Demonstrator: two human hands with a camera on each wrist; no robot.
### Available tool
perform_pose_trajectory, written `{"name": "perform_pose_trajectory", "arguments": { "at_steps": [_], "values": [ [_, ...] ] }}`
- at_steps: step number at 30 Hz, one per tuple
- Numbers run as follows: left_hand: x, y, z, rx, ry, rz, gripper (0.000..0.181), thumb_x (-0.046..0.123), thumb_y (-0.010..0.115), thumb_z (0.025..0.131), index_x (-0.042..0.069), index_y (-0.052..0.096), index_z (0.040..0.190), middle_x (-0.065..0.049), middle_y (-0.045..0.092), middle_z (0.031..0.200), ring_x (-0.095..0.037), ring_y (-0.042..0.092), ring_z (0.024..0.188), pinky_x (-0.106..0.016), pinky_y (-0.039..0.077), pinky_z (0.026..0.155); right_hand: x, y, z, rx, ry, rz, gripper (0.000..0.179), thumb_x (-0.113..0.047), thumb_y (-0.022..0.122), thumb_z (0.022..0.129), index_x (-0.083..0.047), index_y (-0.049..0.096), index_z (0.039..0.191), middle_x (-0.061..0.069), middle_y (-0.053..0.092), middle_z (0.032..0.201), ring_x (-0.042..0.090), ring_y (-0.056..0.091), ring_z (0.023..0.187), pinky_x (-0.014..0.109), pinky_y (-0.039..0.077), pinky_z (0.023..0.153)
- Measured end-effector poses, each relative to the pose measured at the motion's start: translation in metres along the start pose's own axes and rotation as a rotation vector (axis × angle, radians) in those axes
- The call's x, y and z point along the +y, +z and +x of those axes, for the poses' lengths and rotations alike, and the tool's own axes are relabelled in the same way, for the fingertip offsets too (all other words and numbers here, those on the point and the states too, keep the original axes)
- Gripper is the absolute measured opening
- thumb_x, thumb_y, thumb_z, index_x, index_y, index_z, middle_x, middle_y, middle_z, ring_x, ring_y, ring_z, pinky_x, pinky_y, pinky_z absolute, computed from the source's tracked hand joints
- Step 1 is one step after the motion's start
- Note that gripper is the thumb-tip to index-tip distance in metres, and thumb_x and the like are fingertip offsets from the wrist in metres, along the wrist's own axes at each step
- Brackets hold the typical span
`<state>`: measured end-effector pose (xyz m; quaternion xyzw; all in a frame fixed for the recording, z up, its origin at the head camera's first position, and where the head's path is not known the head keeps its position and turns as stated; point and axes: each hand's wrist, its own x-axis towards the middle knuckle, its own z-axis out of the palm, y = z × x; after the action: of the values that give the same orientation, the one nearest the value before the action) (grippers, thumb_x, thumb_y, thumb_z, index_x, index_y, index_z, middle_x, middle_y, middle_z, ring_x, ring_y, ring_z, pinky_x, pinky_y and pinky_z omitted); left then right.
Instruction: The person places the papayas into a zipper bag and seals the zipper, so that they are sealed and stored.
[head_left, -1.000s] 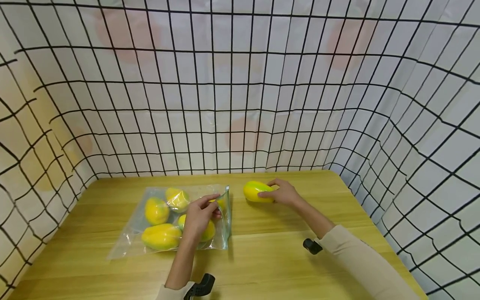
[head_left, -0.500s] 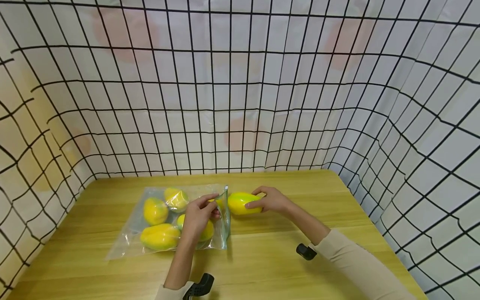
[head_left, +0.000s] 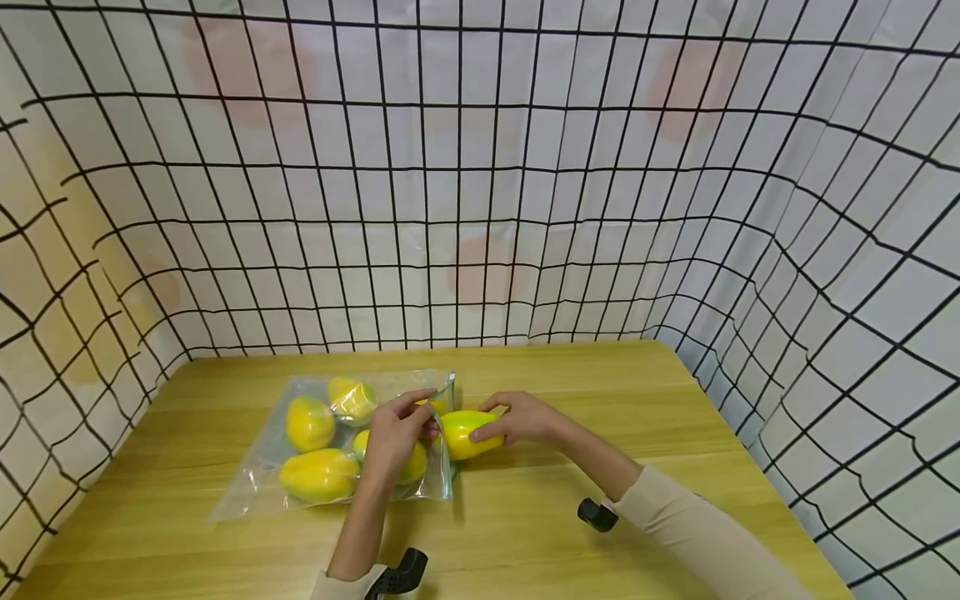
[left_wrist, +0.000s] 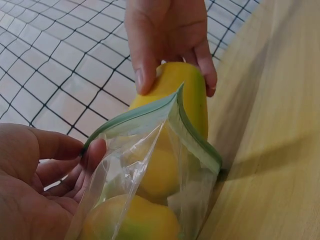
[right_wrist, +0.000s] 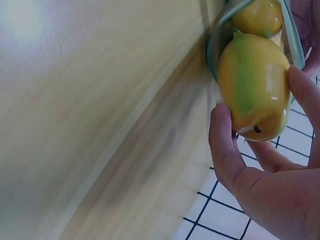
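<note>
My left hand (head_left: pixel 397 429) pinches the upper edge of a clear zip bag (left_wrist: pixel 135 119) with a green zip strip, keeping its mouth parted. Several yellow fruits lie inside, one of them an elongated papaya (head_left: pixel 321 475) at the bag's near side. In my right hand (head_left: pixel 522 417) is a yellow papaya (right_wrist: pixel 255 85) with a green stripe, gripped at its dark-spotted end between thumb and fingers. Its tapered front end is within the bag's mouth, close to another fruit (right_wrist: pixel 257 17) there. In the left wrist view the zip strip partly covers the held papaya.
The bag lies on a wood-grain table (head_left: pixel 540 517). Black grid netting (head_left: pixel 480 250) over pale sheeting rises along the back and both sides. A black wrist camera (head_left: pixel 597 514) sits by the right sleeve, another wrist camera (head_left: pixel 403 573) by the left.
My right hand has moved left and nearer with the papaya, from apart on the table's right to inside the bag's mouth. My left hand and the bag have hardly moved.
</note>
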<state>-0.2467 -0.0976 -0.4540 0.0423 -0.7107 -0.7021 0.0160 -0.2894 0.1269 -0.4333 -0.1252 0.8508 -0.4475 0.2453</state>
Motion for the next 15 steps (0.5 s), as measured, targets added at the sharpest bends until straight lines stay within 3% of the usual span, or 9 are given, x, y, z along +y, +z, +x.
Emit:
{"name": "perform_pose_trajectory", "arguments": {
  "at_steps": [15],
  "values": [
    [0.0013,0.0016,-0.0003,0.000,0.017,0.001,0.029,0.005,0.059,0.099,0.003,0.070,0.126,-0.013,0.068,0.086,-0.018,0.067,0.071,-0.032,0.063,0.071,0.0005,0.0087,0.0042,-0.060,0.033,0.008,0.052,-0.031,0.086,0.080,-0.010,0.067,0.123,0.007,0.068,0.108,0.019,0.066,0.084,0.041,0.062,0.081]
  ]
}}
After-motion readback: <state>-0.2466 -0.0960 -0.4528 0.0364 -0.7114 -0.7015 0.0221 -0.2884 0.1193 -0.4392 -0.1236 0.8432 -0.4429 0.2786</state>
